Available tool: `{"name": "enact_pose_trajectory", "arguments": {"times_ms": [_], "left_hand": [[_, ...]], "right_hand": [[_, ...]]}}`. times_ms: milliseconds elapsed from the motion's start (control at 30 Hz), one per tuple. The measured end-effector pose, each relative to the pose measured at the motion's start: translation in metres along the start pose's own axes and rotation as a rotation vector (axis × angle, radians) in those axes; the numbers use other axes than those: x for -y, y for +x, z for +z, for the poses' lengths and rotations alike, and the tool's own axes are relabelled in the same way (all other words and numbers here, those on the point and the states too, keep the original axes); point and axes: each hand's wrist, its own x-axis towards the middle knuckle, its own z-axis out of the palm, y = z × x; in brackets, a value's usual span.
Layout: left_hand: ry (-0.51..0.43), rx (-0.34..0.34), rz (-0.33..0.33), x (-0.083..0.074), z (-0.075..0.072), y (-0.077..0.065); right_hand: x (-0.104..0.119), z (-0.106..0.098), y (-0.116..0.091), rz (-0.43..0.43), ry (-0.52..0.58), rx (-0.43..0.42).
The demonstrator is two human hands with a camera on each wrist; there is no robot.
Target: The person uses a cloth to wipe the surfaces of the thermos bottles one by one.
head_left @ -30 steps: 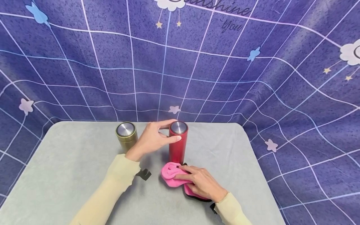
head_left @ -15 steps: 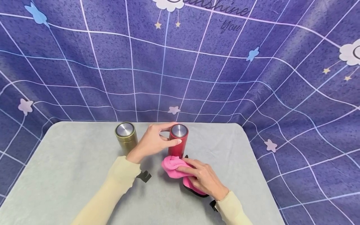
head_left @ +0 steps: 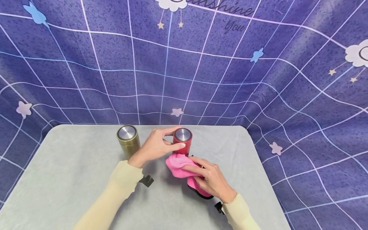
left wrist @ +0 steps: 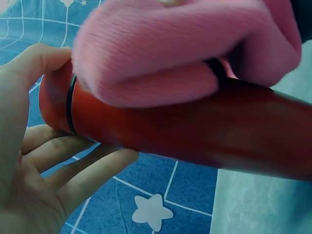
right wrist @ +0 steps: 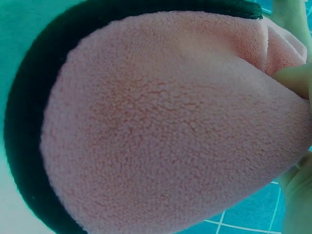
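Observation:
A red thermos [head_left: 182,147] with a brushed-metal top stands on the table in the head view. My left hand [head_left: 156,143] grips it near the lid, thumb in front and fingers behind; the left wrist view shows the thumb and fingers on either side of the red body [left wrist: 161,131]. In my right hand [head_left: 212,179] is a bunched pink cloth [head_left: 179,166] with black edging, pressed against the front of the thermos. Its fleecy surface [right wrist: 161,122] fills most of the right wrist view. The lower part of the thermos is hidden behind the cloth.
An olive-gold thermos [head_left: 128,140] stands upright to the left, partly behind my left wrist. The pale grey table [head_left: 72,166] reaches back to a purple-blue grid-patterned curtain [head_left: 149,64], which also hangs along the sides.
The right hand has moved the cloth up along the red thermos, covering more of its front. The thermos top sits slightly lower in view. The left hand keeps its grip.

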Motion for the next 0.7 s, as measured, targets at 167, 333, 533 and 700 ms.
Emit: {"name": "enact_pose_trajectory", "arguments": {"times_ms": [167,333,533,700], "left_hand": [[0.007,0.022,0.003,0.002,0.001,0.0],[0.012,0.023,0.005,0.004,0.002,0.0],[-0.017,0.009,0.007,0.004,0.001,-0.001],[-0.058,0.013,0.004,0.006,0.002,-0.001]], "right_hand": [[0.002,-0.006,0.004,0.002,-0.003,-0.041],[0.003,-0.009,0.008,-0.005,-0.007,-0.078],[0.003,-0.009,0.012,0.035,0.155,-0.134],[0.0,-0.007,0.009,0.09,0.284,-0.143]]}}
